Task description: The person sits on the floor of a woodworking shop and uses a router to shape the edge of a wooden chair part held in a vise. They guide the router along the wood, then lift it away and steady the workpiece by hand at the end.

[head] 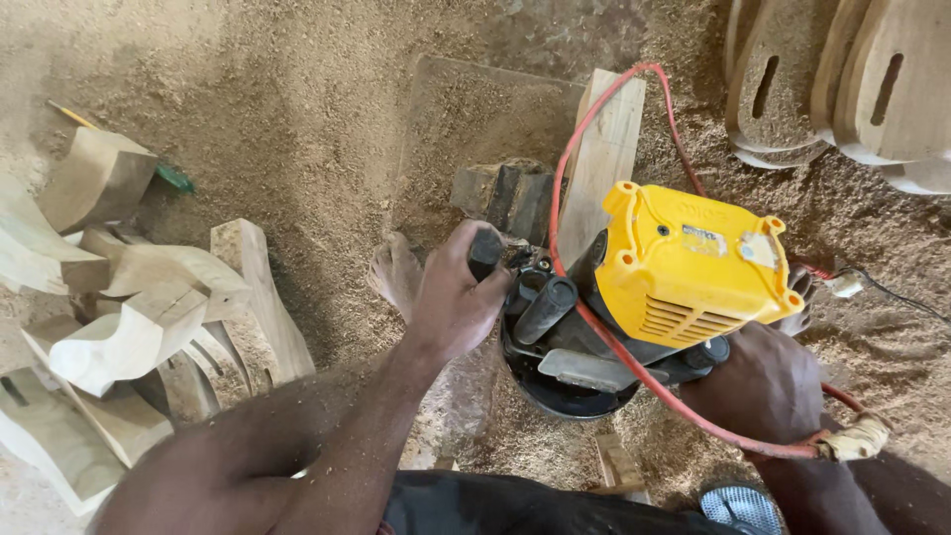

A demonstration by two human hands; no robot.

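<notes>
A yellow and black electric router (684,272) stands on a wooden workpiece (601,163) amid sawdust. My left hand (458,292) is closed around the router's black left handle. My right hand (768,381) grips the handle on the router's right side, mostly hidden under the yellow housing. A red power cord (634,362) loops over the tool and runs past my right wrist. A bare foot (396,272) rests in the sawdust just left of my left hand.
Several cut, curved wooden pieces (129,307) are piled at the left. Slotted rounded wooden boards (872,79) are stacked at the top right. Sawdust (297,99) covers the ground all around. A dark block (505,193) lies behind the router.
</notes>
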